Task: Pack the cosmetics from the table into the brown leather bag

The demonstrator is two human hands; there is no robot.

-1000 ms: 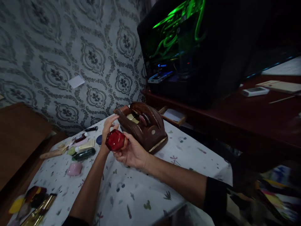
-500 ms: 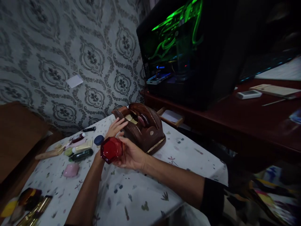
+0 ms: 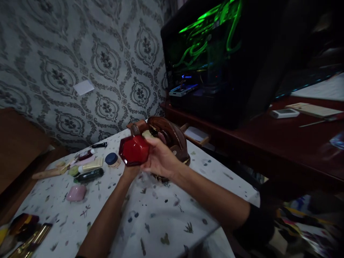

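Observation:
My right hand [image 3: 161, 157] grips a red faceted hexagonal object [image 3: 134, 150] and holds it up over the table, just in front of a brown leather bag [image 3: 172, 138]. My left hand is mostly hidden behind the red object; only its wrist [image 3: 131, 172] shows, reaching toward the open top of the bag. Its fingers cannot be seen. The bag lies on a white floral tablecloth [image 3: 161, 215].
Small cosmetics lie at the table's left: a blue-lidded jar [image 3: 112, 159], a dark green tube [image 3: 90, 175], a cream tube [image 3: 91, 166], a pink case [image 3: 76, 192], gold tubes [image 3: 29, 243]. A dark wooden desk [image 3: 268, 143] with a green-lit computer case [image 3: 206, 53] stands to the right.
My right hand has carried the red object up and toward the bag. My left hand, earlier resting on the bag's edge in plain sight, is now hidden behind the red object.

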